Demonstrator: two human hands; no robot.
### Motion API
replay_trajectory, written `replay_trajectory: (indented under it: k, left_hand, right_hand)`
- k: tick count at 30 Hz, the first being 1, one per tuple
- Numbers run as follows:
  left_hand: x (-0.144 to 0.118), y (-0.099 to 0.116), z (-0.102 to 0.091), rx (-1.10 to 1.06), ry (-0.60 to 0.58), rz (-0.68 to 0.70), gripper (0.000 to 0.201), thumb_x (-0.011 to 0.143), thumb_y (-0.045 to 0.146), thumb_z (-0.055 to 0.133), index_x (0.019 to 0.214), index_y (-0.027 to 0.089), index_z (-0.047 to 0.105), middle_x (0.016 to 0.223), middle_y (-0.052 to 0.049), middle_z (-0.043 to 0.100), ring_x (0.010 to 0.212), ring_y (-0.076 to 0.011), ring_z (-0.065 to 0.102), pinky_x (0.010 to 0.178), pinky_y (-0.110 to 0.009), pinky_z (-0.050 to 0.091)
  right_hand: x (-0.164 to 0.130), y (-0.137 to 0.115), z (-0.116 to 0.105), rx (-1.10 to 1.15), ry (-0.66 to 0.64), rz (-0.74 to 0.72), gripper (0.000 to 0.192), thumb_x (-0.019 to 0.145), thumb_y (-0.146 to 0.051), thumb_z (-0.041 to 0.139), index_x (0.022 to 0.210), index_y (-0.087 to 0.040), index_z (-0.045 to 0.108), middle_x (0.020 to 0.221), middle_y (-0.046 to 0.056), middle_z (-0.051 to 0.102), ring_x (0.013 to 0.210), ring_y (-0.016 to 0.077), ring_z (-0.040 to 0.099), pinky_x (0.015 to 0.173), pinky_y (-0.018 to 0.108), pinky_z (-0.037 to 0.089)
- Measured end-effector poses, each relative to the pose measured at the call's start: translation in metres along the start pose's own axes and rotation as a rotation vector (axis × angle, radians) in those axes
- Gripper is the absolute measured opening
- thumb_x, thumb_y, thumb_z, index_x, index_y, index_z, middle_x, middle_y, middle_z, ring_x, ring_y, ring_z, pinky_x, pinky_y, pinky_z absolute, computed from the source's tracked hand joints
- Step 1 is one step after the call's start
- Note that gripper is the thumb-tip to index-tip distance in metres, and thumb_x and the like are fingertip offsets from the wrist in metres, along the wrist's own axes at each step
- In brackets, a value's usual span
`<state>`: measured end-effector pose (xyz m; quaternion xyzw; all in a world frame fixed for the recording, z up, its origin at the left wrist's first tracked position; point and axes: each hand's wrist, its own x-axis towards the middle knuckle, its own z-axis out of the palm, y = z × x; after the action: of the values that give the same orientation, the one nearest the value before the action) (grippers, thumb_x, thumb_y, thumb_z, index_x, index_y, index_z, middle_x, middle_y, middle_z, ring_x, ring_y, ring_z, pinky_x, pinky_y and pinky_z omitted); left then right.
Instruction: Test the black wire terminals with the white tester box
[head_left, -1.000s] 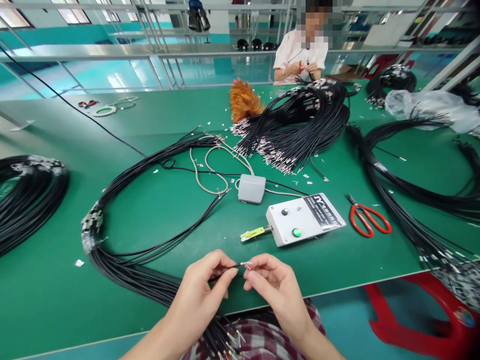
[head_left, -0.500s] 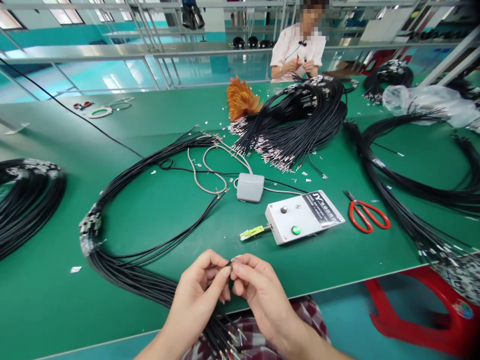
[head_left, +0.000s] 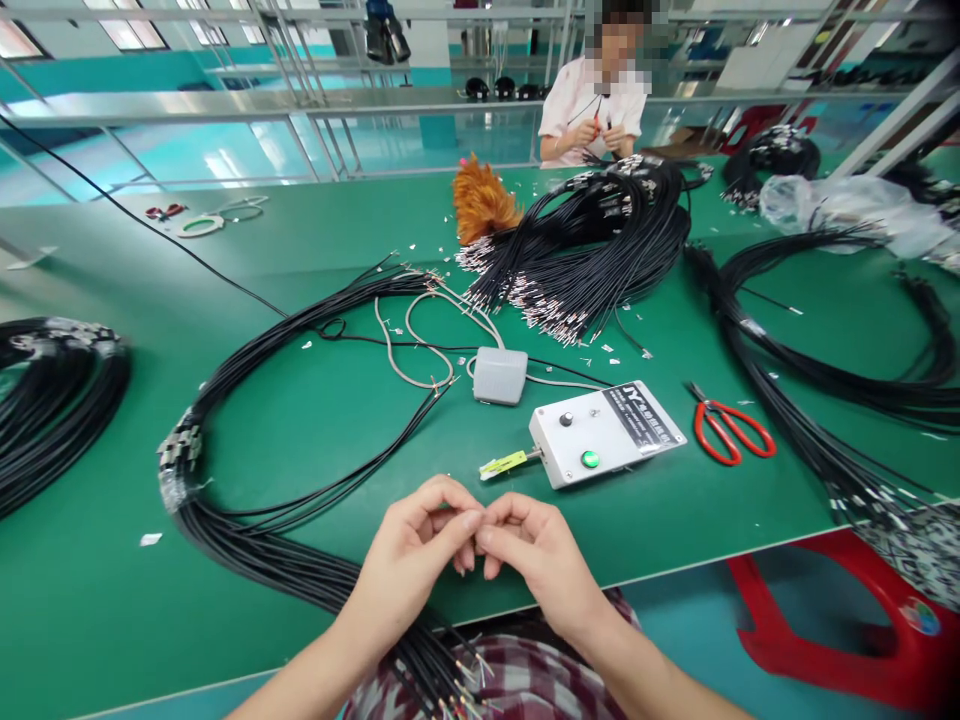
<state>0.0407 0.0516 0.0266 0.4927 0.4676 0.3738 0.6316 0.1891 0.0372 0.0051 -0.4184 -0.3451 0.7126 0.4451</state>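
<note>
My left hand (head_left: 424, 545) is closed, thumb and fingers pinched together just above the near part of the table. Touching it fingertip to fingertip, my right hand (head_left: 529, 545) is pinched as well. The black cable end seen between them a moment ago is now mostly hidden by the fingers. Beneath my left forearm runs a bundle of black cables (head_left: 277, 560), its stripped ends hanging over the table edge at my lap. Beyond my hands lies a white control box (head_left: 577, 435) with a lit green button and a yellow-green clip (head_left: 504, 465) at its front.
Red-handled pliers (head_left: 731, 430) lie right of the box, and a grey pedal (head_left: 500, 376) behind it. More black cable bundles (head_left: 585, 240) cover the back and right of the green table (head_left: 315, 420). A co-worker (head_left: 596, 110) sits opposite. A red stool (head_left: 825, 610) stands at right.
Both hands have moved slightly up and to the right, fingertips still together. The black cable end between them has gone out of sight behind the fingers.
</note>
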Motion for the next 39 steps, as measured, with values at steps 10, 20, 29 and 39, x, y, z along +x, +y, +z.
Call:
replay_trajectory:
  k: [10,20,29,39]
  left_hand:
    - [-0.006,-0.025,0.006,0.309,0.157,0.159,0.019,0.093,0.026,0.053,0.075,0.020,0.054,0.076,0.001,0.051,0.063,-0.0128,0.050,0.055,-0.023,0.042]
    - [-0.001,-0.028,0.004,0.537,0.120,0.366,0.018,0.095,0.015,0.049,0.079,0.020,0.055,0.080,-0.001,0.054,0.074,-0.0150,0.055,0.067,-0.025,0.046]
    - [0.008,-0.027,-0.002,0.550,0.131,0.397,0.018,0.093,0.014,0.050,0.078,0.020,0.057,0.082,-0.001,0.055,0.077,-0.0150,0.055,0.070,-0.024,0.045]
    - [0.033,-0.024,0.001,0.284,0.217,0.123,0.018,0.086,0.032,0.056,0.074,0.020,0.053,0.060,0.006,0.046,0.050,-0.0101,0.041,0.046,-0.021,0.031]
  right_hand:
    - [0.003,-0.007,-0.024,-0.743,-0.014,-0.329,0.012,0.087,-0.019,0.058,0.078,-0.019,0.065,0.076,-0.001,0.065,0.067,0.0125,0.061,0.065,0.024,0.047]
    - [-0.001,-0.008,-0.025,-1.454,0.037,-0.803,0.022,0.099,-0.024,0.052,0.080,-0.020,0.063,0.074,0.000,0.068,0.066,0.0158,0.059,0.063,0.031,0.032]
    - [0.011,-0.022,-0.039,-1.598,0.065,-1.013,0.023,0.102,-0.024,0.046,0.090,-0.019,0.065,0.087,0.001,0.073,0.080,0.0174,0.059,0.069,0.034,0.031]
    - [0.033,-0.030,-0.045,-1.867,0.149,-0.908,0.017,0.089,-0.016,0.067,0.106,-0.017,0.067,0.106,0.005,0.072,0.106,0.0232,0.058,0.086,0.039,0.030]
